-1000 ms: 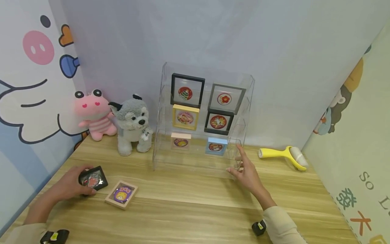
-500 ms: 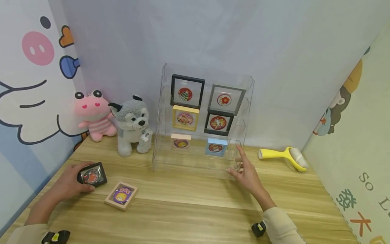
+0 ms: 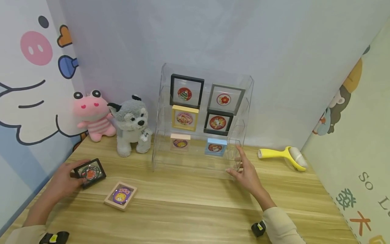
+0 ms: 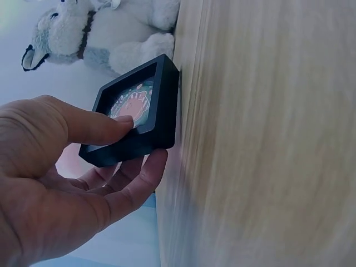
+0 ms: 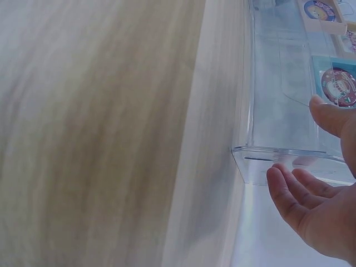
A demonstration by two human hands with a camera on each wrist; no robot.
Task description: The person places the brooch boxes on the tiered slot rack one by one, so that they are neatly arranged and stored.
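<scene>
A small black square photo frame (image 3: 90, 173) with a reddish round badge behind its clear front is pinched by my left hand (image 3: 65, 180). The left wrist view shows the thumb (image 4: 105, 127) on its front and the fingers behind and beneath. Flat on the table, to its right, lies a light wood-coloured frame (image 3: 121, 196) with a purple bear badge. My right hand (image 3: 248, 172) is at the lower right corner of a clear acrylic display rack (image 3: 195, 162). Its fairly straight fingers (image 5: 295, 194) rest at the outer side panel; the thumb stays spread apart in front.
Several framed badges stand in the rack's tiers, among them a blue frame (image 3: 216, 147) and a yellow frame (image 3: 185, 118). A grey plush dog (image 3: 131, 125) and a pink plush frog (image 3: 96, 117) sit left of it. On the right lies a yellow-handled lint roller (image 3: 283, 156).
My left hand has moved slightly left with the black frame, which has turned and tilted up a little. The right hand has stayed at the rack's corner.
</scene>
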